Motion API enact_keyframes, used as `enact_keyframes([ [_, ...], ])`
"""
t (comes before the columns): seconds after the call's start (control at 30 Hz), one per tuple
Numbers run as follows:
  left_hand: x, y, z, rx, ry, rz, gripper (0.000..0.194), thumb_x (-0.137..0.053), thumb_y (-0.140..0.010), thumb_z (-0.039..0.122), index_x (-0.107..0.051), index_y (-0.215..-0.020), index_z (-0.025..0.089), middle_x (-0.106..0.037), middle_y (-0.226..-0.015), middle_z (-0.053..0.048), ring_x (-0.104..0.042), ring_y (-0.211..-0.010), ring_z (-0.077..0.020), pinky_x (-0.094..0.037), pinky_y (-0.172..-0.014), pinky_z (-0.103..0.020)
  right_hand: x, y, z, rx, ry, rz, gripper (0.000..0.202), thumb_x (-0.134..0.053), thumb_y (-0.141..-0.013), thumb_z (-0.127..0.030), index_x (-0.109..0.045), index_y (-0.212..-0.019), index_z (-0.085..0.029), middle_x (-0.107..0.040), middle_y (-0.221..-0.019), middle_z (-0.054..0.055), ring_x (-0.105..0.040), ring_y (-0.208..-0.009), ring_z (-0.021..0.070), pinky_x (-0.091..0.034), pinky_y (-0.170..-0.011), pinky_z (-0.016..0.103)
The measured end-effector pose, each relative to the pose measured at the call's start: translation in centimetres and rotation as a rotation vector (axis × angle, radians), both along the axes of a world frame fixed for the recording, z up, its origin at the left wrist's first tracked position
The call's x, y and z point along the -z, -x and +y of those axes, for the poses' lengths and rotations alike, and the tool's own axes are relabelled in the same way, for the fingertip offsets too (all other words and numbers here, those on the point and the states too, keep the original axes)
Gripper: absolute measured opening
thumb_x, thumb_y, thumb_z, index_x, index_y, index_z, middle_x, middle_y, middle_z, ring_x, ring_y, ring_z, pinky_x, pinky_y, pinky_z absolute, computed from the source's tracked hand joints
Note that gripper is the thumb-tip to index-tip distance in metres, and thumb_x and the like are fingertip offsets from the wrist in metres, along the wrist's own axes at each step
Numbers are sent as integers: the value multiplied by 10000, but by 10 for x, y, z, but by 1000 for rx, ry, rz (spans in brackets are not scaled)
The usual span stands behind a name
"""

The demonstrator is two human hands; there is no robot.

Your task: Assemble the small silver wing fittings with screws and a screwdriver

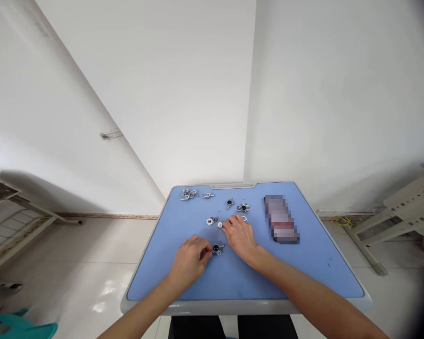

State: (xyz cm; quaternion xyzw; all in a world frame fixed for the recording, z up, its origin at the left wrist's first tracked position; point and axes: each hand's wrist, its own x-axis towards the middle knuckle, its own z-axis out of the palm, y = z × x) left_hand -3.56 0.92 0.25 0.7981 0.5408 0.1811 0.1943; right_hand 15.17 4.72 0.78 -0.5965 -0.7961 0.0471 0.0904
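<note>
Near the front middle of the blue desk, my left hand (191, 259) pinches one arm of a small metal part with a black round centre (216, 248). Farther back and to the right, my right hand (239, 235) has its fingertips closed at a small round silver piece (220, 225). Just left of that piece lies a silver part with a hole (209, 221). Behind my right hand are a black-centred part (230, 203) and a second one (244, 207). A flat silver piece (244, 219) shows beside my right fingers.
On the desk (169, 263), several metal pieces (188, 194) cluster at the back left, with a single piece (208, 195) beside them. A pixelated phone-like object (281, 220) lies at the right. A white wall (198, 94) rises behind the desk.
</note>
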Motion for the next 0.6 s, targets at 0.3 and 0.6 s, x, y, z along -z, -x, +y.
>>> enact_keyframes([
  [0.3,0,5,19,154,-11,-8,71,-614,-827,210,-674,-840,247,-690,-852,-17,-620,-826,-220,-428,-682,-307,-6,-13,-4,98,-12,2,245,-446,-1000,-273,-691,-1003,-260,-674,-1008,28,-582,-992,173,-424,-661,242],
  [0.6,-15,9,78,79,-136,-125,155,-556,-876,213,-707,-853,236,-692,-847,-21,-611,-853,-206,-460,-719,-305,1,-21,6,122,-56,104,249,-445,-999,-259,-692,-1028,-254,-723,-975,7,-637,-873,166,-405,-668,253],
])
